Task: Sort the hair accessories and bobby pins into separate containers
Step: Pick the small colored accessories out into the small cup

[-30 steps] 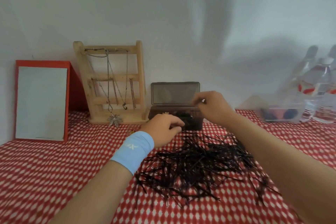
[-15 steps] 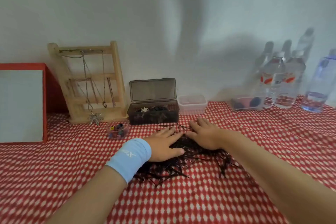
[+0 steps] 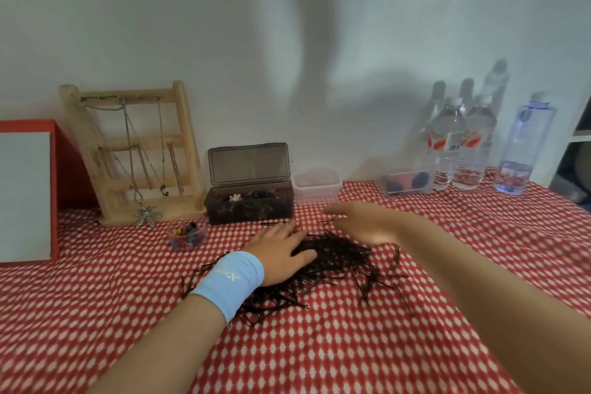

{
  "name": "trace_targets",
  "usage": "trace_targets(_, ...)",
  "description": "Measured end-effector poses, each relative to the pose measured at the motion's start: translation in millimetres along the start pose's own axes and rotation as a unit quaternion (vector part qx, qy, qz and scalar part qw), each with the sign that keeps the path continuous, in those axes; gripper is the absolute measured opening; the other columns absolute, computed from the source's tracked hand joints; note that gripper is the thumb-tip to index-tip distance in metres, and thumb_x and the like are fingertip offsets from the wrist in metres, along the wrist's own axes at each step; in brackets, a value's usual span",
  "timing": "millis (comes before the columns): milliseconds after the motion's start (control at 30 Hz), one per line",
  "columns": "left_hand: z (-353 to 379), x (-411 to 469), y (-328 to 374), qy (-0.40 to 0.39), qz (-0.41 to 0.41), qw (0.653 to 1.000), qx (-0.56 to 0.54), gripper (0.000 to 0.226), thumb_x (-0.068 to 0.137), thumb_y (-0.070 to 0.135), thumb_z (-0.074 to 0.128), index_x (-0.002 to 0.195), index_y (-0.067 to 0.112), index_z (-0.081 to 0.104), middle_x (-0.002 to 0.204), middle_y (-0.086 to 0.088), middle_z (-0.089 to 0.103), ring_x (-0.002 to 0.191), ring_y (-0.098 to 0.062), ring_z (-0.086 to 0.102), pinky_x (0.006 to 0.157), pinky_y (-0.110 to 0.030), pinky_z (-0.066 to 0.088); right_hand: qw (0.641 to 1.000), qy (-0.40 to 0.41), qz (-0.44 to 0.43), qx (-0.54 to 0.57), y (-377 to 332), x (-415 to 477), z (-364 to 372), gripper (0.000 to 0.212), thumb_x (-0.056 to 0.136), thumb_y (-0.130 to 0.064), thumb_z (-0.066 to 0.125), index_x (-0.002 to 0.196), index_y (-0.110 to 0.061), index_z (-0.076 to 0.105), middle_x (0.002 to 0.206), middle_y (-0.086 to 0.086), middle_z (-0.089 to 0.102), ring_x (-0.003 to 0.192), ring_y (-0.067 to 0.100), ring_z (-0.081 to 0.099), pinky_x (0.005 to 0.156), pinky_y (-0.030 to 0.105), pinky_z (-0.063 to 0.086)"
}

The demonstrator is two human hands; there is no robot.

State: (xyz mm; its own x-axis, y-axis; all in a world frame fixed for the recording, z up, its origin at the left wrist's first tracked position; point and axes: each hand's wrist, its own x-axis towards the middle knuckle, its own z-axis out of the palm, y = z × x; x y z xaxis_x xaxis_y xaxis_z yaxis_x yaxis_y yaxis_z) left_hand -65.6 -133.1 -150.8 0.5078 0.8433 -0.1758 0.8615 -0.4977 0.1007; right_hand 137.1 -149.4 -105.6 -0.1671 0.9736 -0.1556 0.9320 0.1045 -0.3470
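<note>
1. Head view: the left hand, with a blue wristband at its wrist, is laid flat, fingers spread, on the heap of black bobby pins in the middle of the red patterned tablecloth.
2. The right hand, blurred, is raised over the far edge of the heap with fingers stretched out; nothing is seen in its grasp.
3. A second ago both hands were held at the open dark box of hair accessories. Half a second ago both were pressed on the pins. Now only the left one is.
4. The heap has been drawn tighter, with strays left at its right.
5. It is judged that the pins are being gathered for scooping. The small clear tub beside the box seems intended for them, and no pins can be made out in it yet.
</note>
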Motion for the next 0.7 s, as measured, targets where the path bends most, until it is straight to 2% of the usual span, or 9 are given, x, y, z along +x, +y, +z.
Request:
trace_targets(67, -1.4, -3.7, 1.9, -0.014, 0.003, 1.0, 0.015, 0.069, 0.098, 0.065, 0.018, 0.157, 0.034, 0.001, 0.165, 0.003, -0.008, 0.152, -0.017, -0.008, 0.123, -0.042, -0.002, 0.993, -0.084, 0.038, -0.075, 13.4, -2.3, 4.1, 0.057, 0.108, -0.032, 0.04, 0.161, -0.029, 0.02, 0.169, 0.003, 0.011, 0.154, 0.03, 0.015, 0.123, 0.05, 0.015)
trace_targets(133, -5.9, -7.9, 0.3, -0.04, 0.004, 0.999, 0.021, 0.072, 0.096, 0.067, 0.02, 0.156, 0.034, -0.003, 0.165, 0.004, -0.01, 0.151, -0.017, -0.008, 0.123, -0.042, -0.002, 0.988, -0.12, 0.045, -0.085, 17.9, -6.9, 7.8, 0.06, 0.108, -0.032, 0.038, 0.162, -0.031, 0.01, 0.17, 0.0, -0.001, 0.156, 0.029, 0.004, 0.124, 0.051, 0.007)
trace_targets(200, -11.6, -10.9, -0.5, -0.053, -0.004, 0.998, 0.022, 0.075, 0.095, 0.07, 0.024, 0.156, 0.035, -0.002, 0.165, 0.005, -0.008, 0.152, -0.018, -0.006, 0.123, -0.043, 0.0, 0.99, -0.123, 0.029, -0.061, 17.6, -10.7, 7.8, 0.058, 0.108, -0.028, 0.038, 0.161, -0.033, 0.014, 0.17, -0.002, 0.006, 0.155, 0.027, 0.009, 0.124, 0.05, 0.008)
trace_targets(267, -17.0, -10.7, 4.9, -0.016, -0.007, 1.0, 0.005, 0.075, 0.094, 0.069, 0.027, 0.156, 0.034, 0.002, 0.165, 0.006, -0.003, 0.152, -0.019, -0.001, 0.123, -0.043, 0.004, 0.993, -0.117, 0.009, -0.009, 14.8, -17.3, 1.5, 0.052, 0.108, -0.024, 0.039, 0.158, -0.036, 0.028, 0.165, -0.003, 0.026, 0.152, 0.025, 0.023, 0.123, 0.05, 0.015)
trace_targets(367, -20.9, -3.1, 20.9, 0.036, 0.025, 0.999, -0.022, 0.072, 0.097, 0.064, 0.03, 0.157, 0.033, 0.005, 0.165, 0.006, 0.0, 0.152, -0.019, 0.001, 0.123, -0.041, 0.007, 0.994, -0.066, -0.02, 0.084, 12.9, -26.9, -10.9, 0.046, 0.106, -0.016, 0.045, 0.15, -0.028, 0.046, 0.153, -0.004, 0.048, 0.14, 0.018, 0.044, 0.121, 0.044, 0.028)
trace_targets(433, -18.1, 4.0, 31.4, 0.009, 0.049, 0.998, -0.025, 0.072, 0.096, 0.065, 0.031, 0.156, 0.035, 0.004, 0.165, 0.005, -0.002, 0.152, -0.02, 0.0, 0.123, -0.041, 0.006, 0.998, -0.036, -0.001, 0.051, 18.3, -29.6, -15.9, 0.048, 0.101, -0.01, 0.053, 0.147, -0.024, 0.05, 0.15, -0.002, 0.052, 0.137, 0.018, 0.047, 0.119, 0.04, 0.033)
trace_targets(567, -8.6, 13.6, 39.6, -0.025, 0.068, 0.997, 0.003, 0.073, 0.095, 0.066, 0.034, 0.156, 0.036, 0.009, 0.165, 0.005, 0.001, 0.152, -0.02, 0.002, 0.123, -0.043, 0.007, 0.988, -0.095, 0.076, -0.09, 29.5, -34.1, -19.7, 0.067, 0.089, -0.008, 0.068, 0.151, -0.021, 0.044, 0.155, 0.005, 0.044, 0.143, 0.027, 0.04, 0.12, 0.046, 0.032)
trace_targets(633, -11.8, 13.7, 38.1, -0.014, 0.068, 0.998, -0.01, 0.072, 0.093, 0.064, 0.042, 0.154, 0.036, 0.019, 0.163, 0.005, 0.016, 0.149, -0.021, 0.016, 0.121, -0.044, 0.017, 0.99, -0.093, 0.071, -0.076, 31.5, -34.6, -18.6, 0.065, 0.088, -0.007, 0.071, 0.148, -0.021, 0.049, 0.152, 0.005, 0.047, 0.14, 0.028, 0.044, 0.117, 0.044, 0.036)
trace_targets(700, -19.1, 11.9, 34.9, 0.011, 0.064, 0.998, -0.005, 0.065, 0.088, 0.063, 0.049, 0.147, 0.037, 0.037, 0.153, 0.005, 0.037, 0.139, -0.021, 0.035, 0.115, -0.043, 0.031, 0.994, -0.079, 0.051, -0.053, 30.3, -33.5, -17.2, 0.057, 0.087, -0.004, 0.072, 0.14, -0.022, 0.058, 0.143, 0.005, 0.056, 0.127, 0.026, 0.055, 0.105, 0.034, 0.048)
